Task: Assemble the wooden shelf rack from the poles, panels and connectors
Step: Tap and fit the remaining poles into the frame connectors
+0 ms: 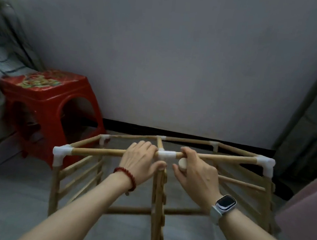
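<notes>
Both forearms reach to the rack's near top pole.
Left hand [142, 160] and right hand [195, 171] each curl round the horizontal light wooden pole [100, 151], flanking the white plastic T-connector [166, 155]; its long axis runs left-right.

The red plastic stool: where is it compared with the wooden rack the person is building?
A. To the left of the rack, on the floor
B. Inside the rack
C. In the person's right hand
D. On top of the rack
A: the red stool stands on the floor left of the wooden rack, apart from both hands.
</notes>
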